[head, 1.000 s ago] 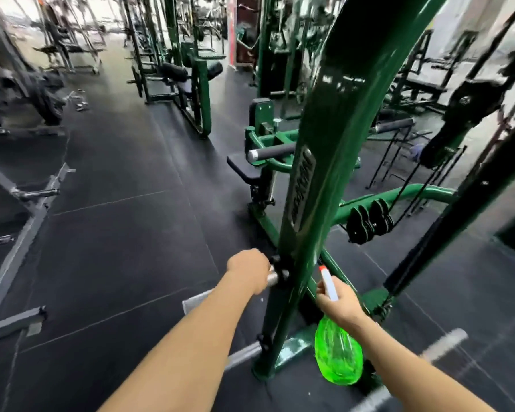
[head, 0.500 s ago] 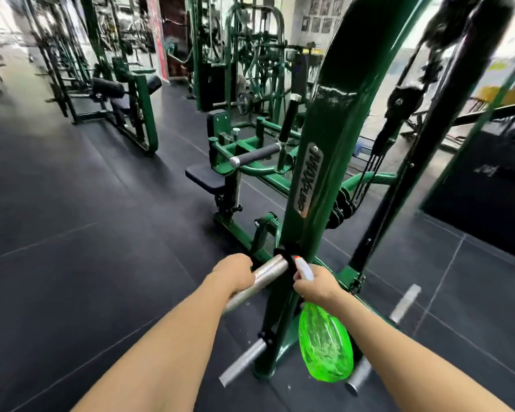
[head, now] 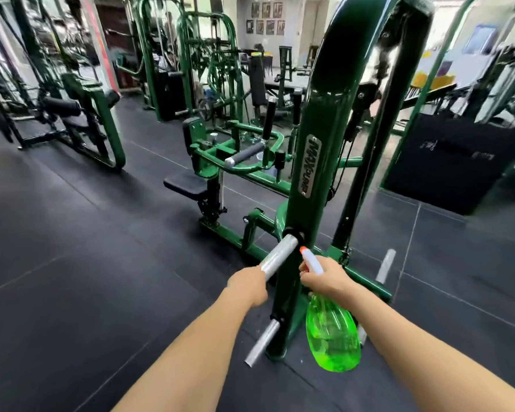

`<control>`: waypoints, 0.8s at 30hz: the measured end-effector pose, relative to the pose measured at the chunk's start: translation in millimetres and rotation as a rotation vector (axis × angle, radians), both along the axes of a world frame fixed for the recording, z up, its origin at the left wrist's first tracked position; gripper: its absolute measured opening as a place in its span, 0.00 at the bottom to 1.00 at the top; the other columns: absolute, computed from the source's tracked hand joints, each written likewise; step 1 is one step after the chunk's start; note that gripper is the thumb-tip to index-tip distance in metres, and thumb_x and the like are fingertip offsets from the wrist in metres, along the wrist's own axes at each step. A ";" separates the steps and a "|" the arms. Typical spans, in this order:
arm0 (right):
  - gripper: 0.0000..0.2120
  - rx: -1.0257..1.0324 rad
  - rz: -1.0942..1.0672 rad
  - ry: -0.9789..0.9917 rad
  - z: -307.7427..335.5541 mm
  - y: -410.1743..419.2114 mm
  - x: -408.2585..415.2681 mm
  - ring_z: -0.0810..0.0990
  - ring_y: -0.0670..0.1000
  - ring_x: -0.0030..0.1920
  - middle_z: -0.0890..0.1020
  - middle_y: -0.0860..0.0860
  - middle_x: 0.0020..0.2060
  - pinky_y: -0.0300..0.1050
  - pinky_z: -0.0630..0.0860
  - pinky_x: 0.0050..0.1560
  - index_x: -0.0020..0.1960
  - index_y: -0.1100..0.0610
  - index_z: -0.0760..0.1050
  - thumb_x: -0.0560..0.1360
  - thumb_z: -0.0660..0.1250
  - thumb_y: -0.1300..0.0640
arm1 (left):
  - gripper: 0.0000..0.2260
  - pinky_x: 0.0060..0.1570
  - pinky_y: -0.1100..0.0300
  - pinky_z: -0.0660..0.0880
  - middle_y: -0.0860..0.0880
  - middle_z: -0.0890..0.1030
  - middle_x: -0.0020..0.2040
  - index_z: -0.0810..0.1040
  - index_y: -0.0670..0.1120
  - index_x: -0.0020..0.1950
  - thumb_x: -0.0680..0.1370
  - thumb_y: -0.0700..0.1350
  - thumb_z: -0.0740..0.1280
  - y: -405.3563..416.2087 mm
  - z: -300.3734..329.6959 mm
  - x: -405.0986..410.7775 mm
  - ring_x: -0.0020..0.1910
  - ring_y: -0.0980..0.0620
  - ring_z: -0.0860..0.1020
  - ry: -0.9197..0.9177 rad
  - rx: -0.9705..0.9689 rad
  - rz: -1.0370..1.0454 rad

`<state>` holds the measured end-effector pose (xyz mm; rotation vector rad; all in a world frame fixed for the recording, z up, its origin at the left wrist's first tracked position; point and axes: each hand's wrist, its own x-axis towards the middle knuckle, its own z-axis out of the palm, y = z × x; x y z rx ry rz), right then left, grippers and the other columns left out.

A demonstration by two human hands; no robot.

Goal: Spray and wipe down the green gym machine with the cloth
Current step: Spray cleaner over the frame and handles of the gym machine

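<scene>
- Floor [head: 81,263]: dark rubber tiles with thin pale seams, laid through the whole room.
- Room: rows of green-framed gym equipment stand at the left and rear; framed pictures [head: 265,22] hang on the pale far wall.
- Green gym machine [head: 318,120]: its glossy upright post rises at centre frame and carries a metal nameplate [head: 309,165]. A black seat pad [head: 188,184] sits on the frame behind and to the left of the post.
- Upper chrome peg [head: 280,255]: projects from the post toward the camera. A lower chrome peg [head: 260,343] projects near the base.
- Left hand [head: 247,285]: fingers curled around the near end of the upper chrome peg. No cloth is visible; whether one lies inside the fist cannot be told.
- Right hand [head: 327,279]: grips the neck of the spray bottle [head: 332,334], nozzle pointed at the post just below the upper peg; the green body hangs beside the base.
- Change from 0.5 s ago: the left hand sits nearer the peg's free end, exposing more chrome; the right hand holds the bottle as before; the view has swung rightward.
</scene>
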<state>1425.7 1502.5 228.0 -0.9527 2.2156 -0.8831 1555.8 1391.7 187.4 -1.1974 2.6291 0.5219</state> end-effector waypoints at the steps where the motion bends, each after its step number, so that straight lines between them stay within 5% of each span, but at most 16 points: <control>1: 0.06 -0.004 -0.010 0.009 4.4 -5.9 5.3 0.76 0.55 0.40 0.77 0.54 0.38 0.51 0.77 0.45 0.47 0.62 0.77 0.71 0.64 0.64 | 0.14 0.41 0.55 0.70 0.44 0.78 0.55 0.74 0.42 0.62 0.77 0.42 0.62 -6.2 3.4 3.2 0.52 0.43 0.78 0.000 -0.003 -0.028; 5: 0.01 0.021 -0.040 0.044 13.3 -49.7 33.5 0.73 0.54 0.40 0.75 0.58 0.39 0.46 0.69 0.42 0.42 0.61 0.73 0.72 0.63 0.65 | 0.11 0.45 0.56 0.74 0.44 0.81 0.53 0.81 0.44 0.56 0.76 0.45 0.66 -44.1 8.0 18.9 0.53 0.42 0.79 0.003 0.019 -0.113; 9: 0.11 0.072 -0.168 0.061 19.6 -124.3 54.5 0.78 0.57 0.49 0.80 0.60 0.51 0.40 0.73 0.46 0.56 0.57 0.75 0.74 0.61 0.60 | 0.13 0.52 0.54 0.76 0.45 0.82 0.54 0.81 0.47 0.56 0.74 0.41 0.62 -101.2 0.2 39.9 0.53 0.42 0.80 -0.108 0.019 -0.177; 12: 0.13 0.034 -0.272 -0.094 25.6 -187.7 75.6 0.77 0.54 0.42 0.78 0.60 0.47 0.34 0.65 0.26 0.61 0.59 0.73 0.77 0.60 0.62 | 0.13 0.52 0.53 0.76 0.45 0.80 0.56 0.79 0.47 0.56 0.74 0.41 0.62 -161.3 -4.7 60.2 0.55 0.42 0.79 -0.120 -0.001 -0.213; 15: 0.05 -0.003 -0.414 -0.146 8.9 -235.3 91.0 0.75 0.54 0.40 0.75 0.55 0.42 0.40 0.72 0.39 0.50 0.55 0.70 0.75 0.61 0.61 | 0.16 0.57 0.52 0.75 0.46 0.77 0.63 0.76 0.47 0.63 0.75 0.43 0.62 -214.0 -6.5 77.1 0.61 0.43 0.76 -0.094 -0.055 -0.246; 18: 0.12 0.036 -0.534 -0.136 -14.4 -256.2 99.0 0.77 0.58 0.51 0.77 0.58 0.51 0.47 0.73 0.54 0.57 0.61 0.71 0.75 0.61 0.61 | 0.21 0.61 0.50 0.73 0.46 0.73 0.68 0.71 0.47 0.70 0.75 0.44 0.61 -253.1 -2.9 87.3 0.65 0.43 0.73 -0.099 -0.064 -0.272; 20: 0.18 0.066 -0.620 -0.114 -27.0 -262.5 95.2 0.77 0.59 0.52 0.78 0.59 0.52 0.49 0.74 0.56 0.63 0.63 0.72 0.74 0.61 0.60 | 0.24 0.64 0.49 0.71 0.45 0.68 0.72 0.67 0.46 0.72 0.76 0.43 0.61 -274.8 -2.1 86.6 0.68 0.43 0.69 -0.082 -0.047 -0.302; 24: 0.16 0.094 -0.743 -0.088 -40.0 -264.3 76.9 0.78 0.62 0.56 0.79 0.62 0.55 0.48 0.72 0.53 0.60 0.65 0.74 0.75 0.62 0.61 | 0.26 0.69 0.50 0.66 0.46 0.58 0.77 0.60 0.46 0.77 0.78 0.43 0.59 -306.5 2.9 70.5 0.74 0.44 0.62 -0.001 -0.016 -0.349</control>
